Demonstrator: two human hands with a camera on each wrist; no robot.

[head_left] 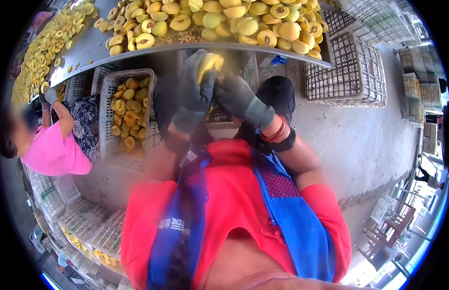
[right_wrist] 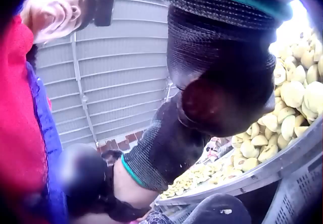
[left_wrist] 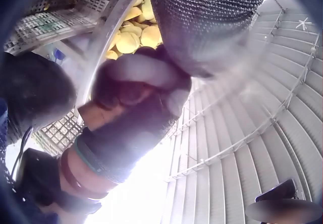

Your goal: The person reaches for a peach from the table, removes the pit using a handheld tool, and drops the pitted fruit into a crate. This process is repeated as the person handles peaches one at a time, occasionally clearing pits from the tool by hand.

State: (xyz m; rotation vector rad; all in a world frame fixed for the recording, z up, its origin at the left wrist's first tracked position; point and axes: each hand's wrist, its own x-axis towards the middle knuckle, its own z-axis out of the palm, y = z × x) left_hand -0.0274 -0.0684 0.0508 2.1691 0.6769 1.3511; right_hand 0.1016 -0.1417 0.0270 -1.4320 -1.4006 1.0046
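Observation:
In the head view my gloved left hand (head_left: 190, 92) holds up a yellow peach (head_left: 210, 66) at the front edge of a metal table (head_left: 108, 62). Close beside it is my gloved right hand (head_left: 236, 96), its fingertips right at the fruit. From the left wrist, the right hand's fingers curl round a short tan handle (left_wrist: 96, 115), one end of which sticks out; its other end is hidden. The right wrist view shows both dark gloves overlapping, with the peach hidden behind them. Halved peaches (head_left: 215, 19) are heaped on the table just beyond the hands.
A crate (head_left: 104, 113) of peaches stands at my left knee, and a white lattice crate (head_left: 348, 72) is on the floor at right. Beside the table at left, a person in a pink shirt (head_left: 57, 150) handles fruit. More crates (head_left: 89, 224) are stacked behind.

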